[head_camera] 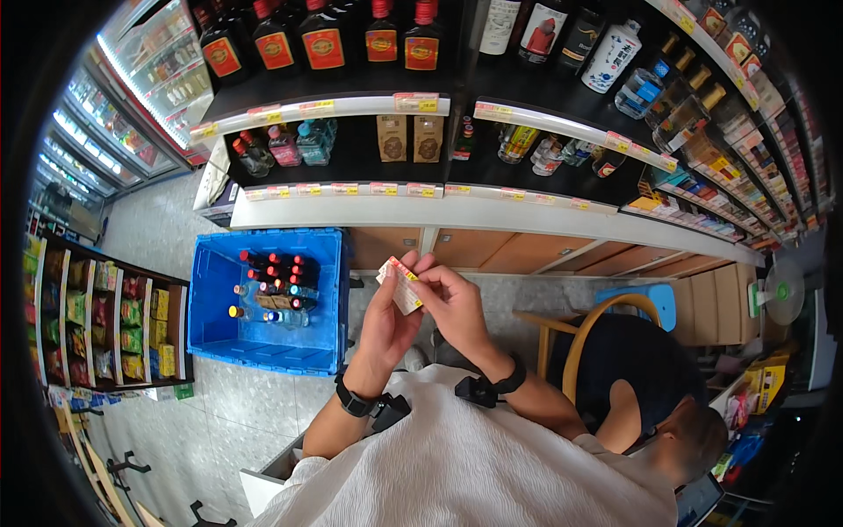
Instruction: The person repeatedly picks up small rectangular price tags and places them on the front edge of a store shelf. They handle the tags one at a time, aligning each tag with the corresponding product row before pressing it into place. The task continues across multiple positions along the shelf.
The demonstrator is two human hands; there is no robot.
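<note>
Between my two hands is a small stack of printed price tags (403, 290), white with red and yellow parts. My left hand (390, 316) grips the stack from the left, thumb on top. The fingers of my right hand (458, 306) pinch its right edge. To the left of my hands a blue plastic crate (263, 346) stands on the floor, with several bottles (280, 283) grouped inside, many with red caps. Ahead, a shelf edge (349, 190) carries a row of similar tags below small bottles and two brown boxes (392, 138).
Wooden cabinet doors (474, 250) run beneath the liquor shelves. At right, a person (632, 415) sits by a wooden chair (579, 349), near a blue stool (639, 300) and a cardboard box (718, 303). A snack rack (112, 316) stands left, and glass-door fridges (99, 125) stand further back.
</note>
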